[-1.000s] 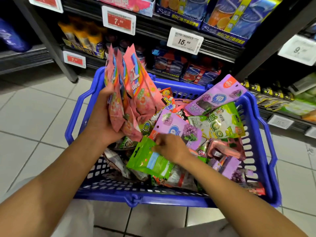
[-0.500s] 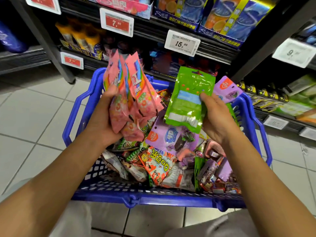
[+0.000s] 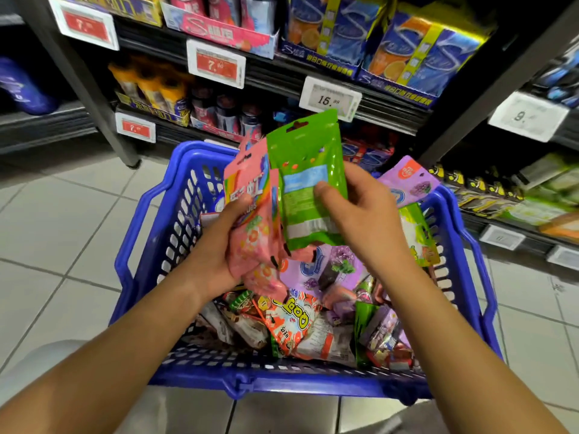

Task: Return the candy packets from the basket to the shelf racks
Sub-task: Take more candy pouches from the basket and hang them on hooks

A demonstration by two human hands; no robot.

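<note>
A blue plastic basket (image 3: 147,270) sits on the floor in front of me, full of candy packets (image 3: 300,317). My left hand (image 3: 216,252) grips a bunch of pink candy packets (image 3: 250,220) above the basket. My right hand (image 3: 360,214) pinches a green candy packet (image 3: 304,170), held upright against the right side of the pink bunch. A purple packet (image 3: 410,180) leans on the basket's far right corner.
Shelf racks (image 3: 282,76) stand just behind the basket, with boxed gum, small bottles and price tags (image 3: 329,97). A dark upright post (image 3: 488,95) divides the shelving on the right. Grey tiled floor (image 3: 62,230) lies to the left.
My right hand lifted the green packet out of the basket and moved it left against the pink bunch. My left hand came lower and toward the middle.
</note>
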